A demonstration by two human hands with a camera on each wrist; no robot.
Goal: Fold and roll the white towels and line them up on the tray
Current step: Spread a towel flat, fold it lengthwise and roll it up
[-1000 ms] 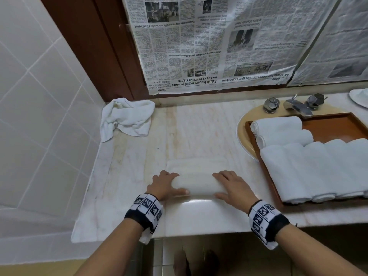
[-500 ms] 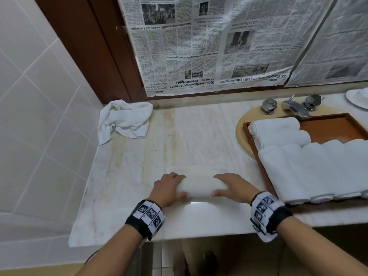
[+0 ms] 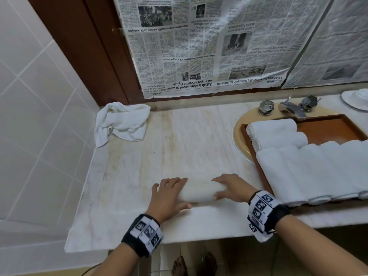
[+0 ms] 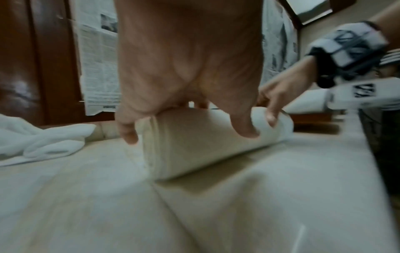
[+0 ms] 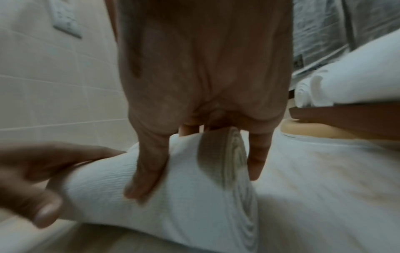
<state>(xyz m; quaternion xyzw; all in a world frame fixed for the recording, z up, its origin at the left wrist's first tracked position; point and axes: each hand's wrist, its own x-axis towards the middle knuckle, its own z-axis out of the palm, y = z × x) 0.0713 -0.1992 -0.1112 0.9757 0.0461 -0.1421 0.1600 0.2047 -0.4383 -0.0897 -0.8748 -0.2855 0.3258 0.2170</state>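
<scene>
A white towel roll (image 3: 201, 191) lies crosswise on the marble counter (image 3: 189, 140), near its front edge. My left hand (image 3: 169, 194) grips the roll's left end, thumb on the near side and fingers over the top. My right hand (image 3: 231, 188) grips the right end the same way. The left wrist view shows the roll (image 4: 205, 142) under my left hand (image 4: 188, 102). In the right wrist view the roll's spiral end (image 5: 227, 162) sits below my right hand (image 5: 205, 102). The brown tray (image 3: 334, 130) at the right holds several rolled towels (image 3: 318, 168).
One crumpled white towel (image 3: 121, 122) lies in the counter's back left corner by the tiled wall. The tray rests over a sink (image 3: 239, 136) with a chrome faucet (image 3: 292, 108) behind it. A white dish (image 3: 356, 98) sits far right. Newspaper (image 3: 199, 46) covers the wall behind.
Both hands have rolled the towel away from me. The flat strip that lay ahead of the roll has been wound into it, and the roll is thicker.
</scene>
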